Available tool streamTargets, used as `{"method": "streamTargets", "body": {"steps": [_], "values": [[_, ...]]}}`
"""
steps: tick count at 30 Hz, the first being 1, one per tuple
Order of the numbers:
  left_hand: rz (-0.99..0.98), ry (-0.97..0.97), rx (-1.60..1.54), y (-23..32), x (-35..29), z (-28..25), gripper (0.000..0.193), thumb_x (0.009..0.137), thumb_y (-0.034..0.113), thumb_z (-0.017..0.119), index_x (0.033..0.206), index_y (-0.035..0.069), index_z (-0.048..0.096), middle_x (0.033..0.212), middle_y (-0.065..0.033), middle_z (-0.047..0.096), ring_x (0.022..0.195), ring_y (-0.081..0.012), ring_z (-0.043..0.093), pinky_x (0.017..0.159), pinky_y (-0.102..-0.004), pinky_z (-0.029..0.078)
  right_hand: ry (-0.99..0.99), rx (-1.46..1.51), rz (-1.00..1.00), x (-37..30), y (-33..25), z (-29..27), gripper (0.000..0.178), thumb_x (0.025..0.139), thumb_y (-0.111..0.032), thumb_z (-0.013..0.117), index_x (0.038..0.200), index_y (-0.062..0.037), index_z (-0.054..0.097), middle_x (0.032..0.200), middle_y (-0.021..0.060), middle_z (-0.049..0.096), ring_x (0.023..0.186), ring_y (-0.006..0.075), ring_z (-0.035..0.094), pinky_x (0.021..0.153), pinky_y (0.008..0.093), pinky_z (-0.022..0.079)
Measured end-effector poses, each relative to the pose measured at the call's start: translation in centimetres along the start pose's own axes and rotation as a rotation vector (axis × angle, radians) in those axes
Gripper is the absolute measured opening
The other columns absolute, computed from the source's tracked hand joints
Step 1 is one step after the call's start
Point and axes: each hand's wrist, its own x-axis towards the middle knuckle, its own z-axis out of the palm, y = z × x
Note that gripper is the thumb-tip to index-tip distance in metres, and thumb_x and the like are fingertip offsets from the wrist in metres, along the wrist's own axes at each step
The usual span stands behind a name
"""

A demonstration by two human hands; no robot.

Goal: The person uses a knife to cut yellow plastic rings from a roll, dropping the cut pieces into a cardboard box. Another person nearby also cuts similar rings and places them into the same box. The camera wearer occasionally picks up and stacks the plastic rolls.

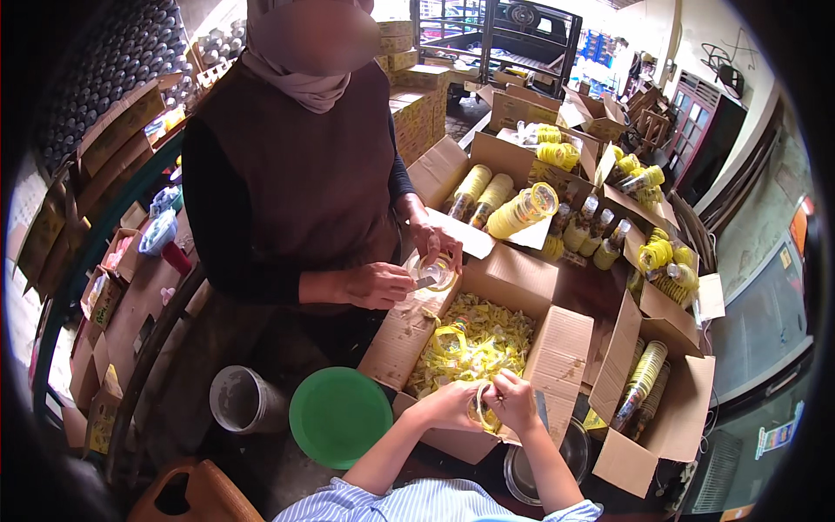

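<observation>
Over the near edge of an open cardboard box, both my hands work close together. My left hand is closed round a clear plastic cup with a pale rim. Pinched at that rim is my right hand, and a flat grey blade sticks out beside it; its grip is partly hidden. Yellow plastic scraps fill the box below. Across from me, a co-worker's hands hold another clear cup and a flat grey blade over the box's far side.
A green basin and a grey bucket stand at left. A metal pan is under my right forearm. Stacks of yellow cups and bottles are behind the box; another carton holds cup stacks at right. An orange-brown chair is at lower left.
</observation>
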Motion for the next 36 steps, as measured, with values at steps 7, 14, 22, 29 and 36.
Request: {"method": "streamTargets", "body": {"steps": [7,14,22,29,36], "values": [[-0.052,0.083,0.072,0.1,-0.1,1.1,0.059,0.056,0.019,0.073,0.107,0.003,0.047,0.096,-0.0195,0.058,0.089,-0.0353,0.056,0.076,-0.0403,0.046,0.087,0.171,0.082,0.1,0.1,0.2,0.019,0.07,-0.002,0.055,0.058,0.0006,0.04,0.055,0.0122,0.039,0.046,0.0245,0.039,0.043,0.0339,0.032],[0.129,0.365,0.005,1.2,-0.5,0.3,0.049,0.059,0.014,0.075,0.1,0.002,0.05,0.09,-0.0141,0.059,0.083,-0.0282,0.06,0.073,-0.0352,0.049,0.366,0.65,0.519,-1.8,5.9,-1.0,0.03,0.091,-0.024,0.045,0.065,-0.0075,0.042,0.053,-0.0023,0.04,0.042,0.0068,0.039,0.035,0.0224,0.03],[0.14,0.574,0.045,0.6,-1.8,-0.6,0.047,0.058,0.009,0.077,0.097,0.002,0.053,0.092,-0.0084,0.059,0.085,-0.0192,0.06,0.078,-0.0295,0.047,0.856,0.066,0.205,1.4,-1.0,-8.0,0.01,0.09,-0.008,0.046,0.087,0.0008,0.05,0.081,0.0076,0.048,0.058,0.0125,0.052,0.048,0.0239,0.045],[0.172,0.667,0.103,0.8,-2.6,-1.7,0.052,0.055,0.009,0.078,0.099,0.003,0.051,0.091,-0.0094,0.051,0.086,-0.0236,0.055,0.076,-0.0323,0.047,0.542,-0.166,0.108,0.2,-1.9,-3.1,0.027,0.09,-0.022,0.045,0.106,-0.0016,0.05,0.098,0.0118,0.055,0.096,0.0273,0.05,0.09,0.0428,0.035],[-0.03,0.614,-0.068,0.6,-4.0,0.0,0.069,0.053,0.007,0.081,0.109,0.005,0.042,0.094,-0.0031,0.047,0.087,-0.0132,0.052,0.077,-0.0259,0.046,0.033,-0.35,0.364,-7.3,-1.5,0.9,0.038,0.079,-0.023,0.059,0.113,-0.0073,0.055,0.115,0.0109,0.051,0.112,0.0264,0.042,0.1,0.0481,0.023]]}}
